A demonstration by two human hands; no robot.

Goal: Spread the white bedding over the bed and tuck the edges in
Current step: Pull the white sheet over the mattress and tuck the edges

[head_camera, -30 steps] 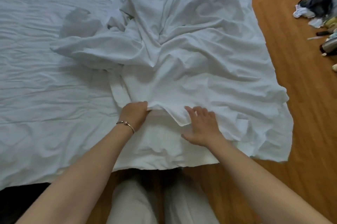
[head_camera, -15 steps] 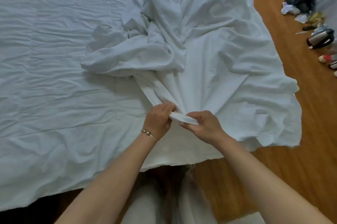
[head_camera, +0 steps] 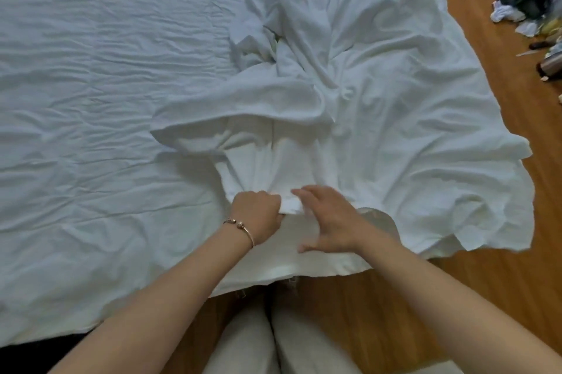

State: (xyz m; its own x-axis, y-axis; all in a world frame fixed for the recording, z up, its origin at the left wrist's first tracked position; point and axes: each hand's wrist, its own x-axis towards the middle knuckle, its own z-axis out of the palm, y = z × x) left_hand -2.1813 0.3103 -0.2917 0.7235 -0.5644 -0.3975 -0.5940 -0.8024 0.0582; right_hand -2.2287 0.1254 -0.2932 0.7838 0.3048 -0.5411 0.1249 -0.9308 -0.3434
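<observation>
Across the bed [head_camera: 91,99], which fills the upper left of the view under a flat, finely creased white sheet, the white bedding [head_camera: 380,106] lies bunched toward the bed's right side. Its long axis runs from the near edge of the bed, by the person's legs, away toward the far top of the frame, and its right border spills past the bed onto the wooden floor [head_camera: 501,252]. It is plain white cloth, heavily wrinkled, with a thick rolled fold lying crosswise just beyond the hands and a knot of crumpled folds farther off. A narrow pleated band of it fans down from that fold and gathers at the near edge. The left hand [head_camera: 258,212], a thin bangle [head_camera: 243,227] on its wrist, is curled into a fist around this gathered end. The right hand [head_camera: 328,218] hovers just beside it with fingers spread and lightly bent, gripping nothing; whether its fingertips touch the cloth cannot be told. Beyond the bedding's right border, a small heap of dark and white clutter [head_camera: 526,5] on the floor is cut off by the frame and too blurred to identify. The bed's own edges are hidden under cloth.
</observation>
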